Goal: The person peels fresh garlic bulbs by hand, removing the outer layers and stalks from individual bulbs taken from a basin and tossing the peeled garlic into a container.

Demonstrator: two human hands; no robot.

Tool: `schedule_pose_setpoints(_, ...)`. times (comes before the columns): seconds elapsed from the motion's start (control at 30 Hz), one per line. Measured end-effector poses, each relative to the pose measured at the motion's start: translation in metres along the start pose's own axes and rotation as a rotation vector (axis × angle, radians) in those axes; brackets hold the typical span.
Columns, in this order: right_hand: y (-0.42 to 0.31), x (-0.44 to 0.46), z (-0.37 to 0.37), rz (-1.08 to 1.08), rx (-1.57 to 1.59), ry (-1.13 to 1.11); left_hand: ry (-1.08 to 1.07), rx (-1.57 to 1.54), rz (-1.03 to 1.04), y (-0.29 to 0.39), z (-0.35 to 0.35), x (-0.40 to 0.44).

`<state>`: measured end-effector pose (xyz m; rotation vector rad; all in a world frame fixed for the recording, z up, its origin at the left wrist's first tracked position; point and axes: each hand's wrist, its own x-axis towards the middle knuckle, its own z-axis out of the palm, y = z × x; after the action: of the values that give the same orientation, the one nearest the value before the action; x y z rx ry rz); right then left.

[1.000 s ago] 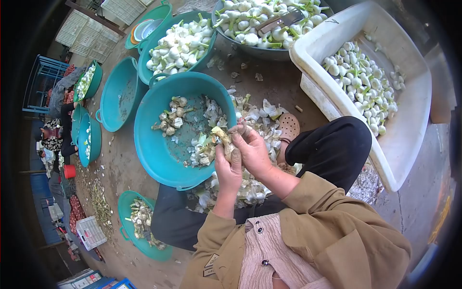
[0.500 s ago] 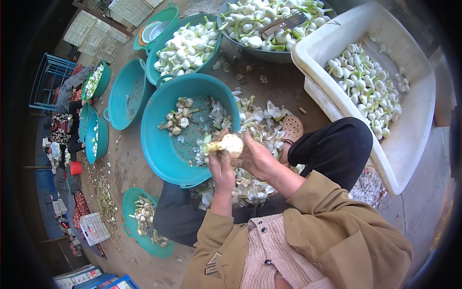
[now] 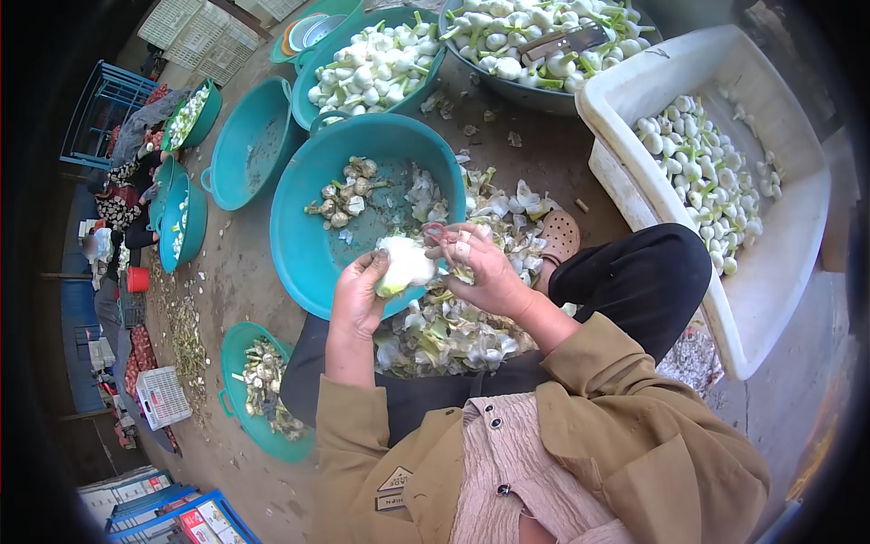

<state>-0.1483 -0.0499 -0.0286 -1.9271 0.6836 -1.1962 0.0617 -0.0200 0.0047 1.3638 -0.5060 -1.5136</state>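
Hands (image 3: 488, 274) moved apart; garlic bulb (image 3: 410, 263) between, gripped by left (image 3: 359, 295).

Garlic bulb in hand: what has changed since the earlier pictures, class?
The garlic bulb now looks whiter, its brownish skin largely gone. The left hand, still holding it, has shifted left; whether the right hand still touches it is unclear. The bulbs inside the turquoise basin stayed put.

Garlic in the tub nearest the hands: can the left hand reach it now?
Probably yes, once the left hand lets go of the bulb it holds; the garlic lies uncovered in the open tub, close by.
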Motion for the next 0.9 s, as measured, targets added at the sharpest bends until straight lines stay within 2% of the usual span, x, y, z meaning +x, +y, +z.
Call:
schedule_pose_setpoints(0.03, 0.001, 0.002, 0.000, -0.039, -0.129, -0.002, 0.048, -0.112, -0.034, -0.005, 0.001, 0.001)
schedule_pose_setpoints(0.07, -0.009, 0.003, 0.002, -0.022, -0.128, 0.000, 0.082, -0.179, -0.035, -0.006, 0.016, -0.005)
schedule_pose_setpoints(0.2, -0.004, -0.003, 0.015, -0.079, -0.331, -0.006, 0.016, -0.249, 0.016, -0.040, 0.020, 0.006)
schedule_pose_setpoints(0.23, -0.001, -0.005, 0.015, -0.079, -0.337, -0.022, 0.018, -0.266, 0.013, -0.042, 0.024, 0.004)
schedule_pose_setpoints(0.3, 0.003, -0.004, 0.015, 0.074, -0.220, -0.071, 0.086, -0.358, 0.023, -0.044, 0.034, 0.000)
schedule_pose_setpoints(0.33, 0.005, -0.001, 0.011, 0.062, -0.192, -0.102, 0.253, -0.397, -0.002, -0.032, 0.055, -0.007)
schedule_pose_setpoints(0.37, 0.008, -0.001, 0.008, 0.061, -0.191, -0.109, 0.257, -0.403, -0.002, -0.038, 0.039, -0.003)
schedule_pose_setpoints(0.43, 0.013, -0.001, 0.004, 0.241, 0.197, -0.048, -0.074, -0.816, -0.025, -0.049, -0.011, 0.008)
schedule_pose_setpoints(0.47, 0.017, -0.007, 0.011, 0.544, 0.672, 0.114, 0.022, -0.861, 0.023, -0.039, -0.014, 0.004)
schedule_pose_setpoints(0.5, 0.023, -0.009, 0.011, 0.546, 0.670, 0.118, 0.011, -0.704, 0.112, -0.031, -0.020, -0.005)
schedule_pose_setpoints(0.57, 0.031, -0.005, 0.005, 0.594, 0.917, 0.402, 0.155, -0.161, 0.193, -0.027, -0.032, -0.011)
schedule_pose_setpoints(0.6, 0.032, -0.002, 0.002, 0.584, 0.902, 0.429, 0.147, -0.159, 0.190, -0.028, -0.046, -0.007)
schedule_pose_setpoints(0.67, 0.027, -0.001, -0.001, 0.576, 0.846, 0.417, 0.532, 1.240, 0.587, -0.025, -0.065, -0.001)
schedule_pose_setpoints(0.7, 0.025, 0.002, -0.002, 0.565, 0.792, 0.398, 0.534, 1.246, 0.594, -0.028, -0.070, 0.002)
schedule_pose_setpoints(0.77, 0.018, 0.004, 0.000, 0.598, 0.740, 0.358, 0.380, 1.387, 0.818, -0.021, -0.037, -0.008)
schedule_pose_setpoints(0.8, 0.019, 0.002, 0.003, 0.579, 0.665, 0.295, 0.292, 1.139, 0.833, -0.013, -0.008, -0.018)
schedule_pose_setpoints(0.83, 0.020, 0.002, 0.005, 0.559, 0.589, 0.232, 0.295, 1.138, 0.829, -0.012, 0.008, -0.021)
schedule_pose_setpoints(0.9, 0.015, 0.003, 0.007, 0.509, 0.556, 0.214, 0.137, 1.083, 0.959, -0.016, 0.026, -0.025)
